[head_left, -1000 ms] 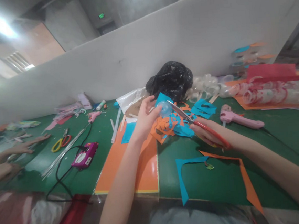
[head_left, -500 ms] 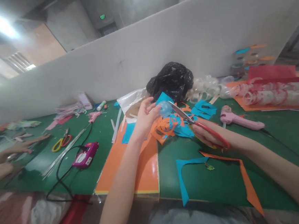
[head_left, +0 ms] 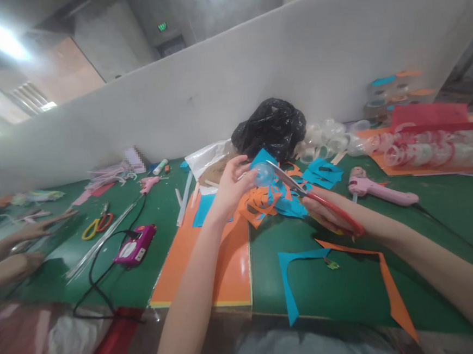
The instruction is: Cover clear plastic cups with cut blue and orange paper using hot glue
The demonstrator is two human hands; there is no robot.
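Note:
My left hand (head_left: 235,185) pinches a small clear round plastic cup (head_left: 263,174) together with a piece of blue paper (head_left: 264,155) behind it. My right hand (head_left: 325,211) is closed round the red handle of a pair of scissors (head_left: 292,182). The scissors' blades point up and left, their tips beside the cup's right edge. Whether the blades touch the paper is hard to tell. Beneath them lies a heap of orange cut paper (head_left: 259,202) and blue scraps (head_left: 292,208). A stack of orange sheets (head_left: 231,264) lies under my left forearm.
A pink glue gun (head_left: 380,190) rests on the green table (head_left: 269,283) at right. Behind are a black plastic bag (head_left: 271,128) and clear cups (head_left: 327,134). Leftward lie a purple power box (head_left: 135,246), other scissors (head_left: 96,224) and another person's hands (head_left: 28,237).
My left hand has shifted slightly to the right with the cup and blue paper, and the paper is a little lower. The scissors have barely moved. The other person's hands have moved.

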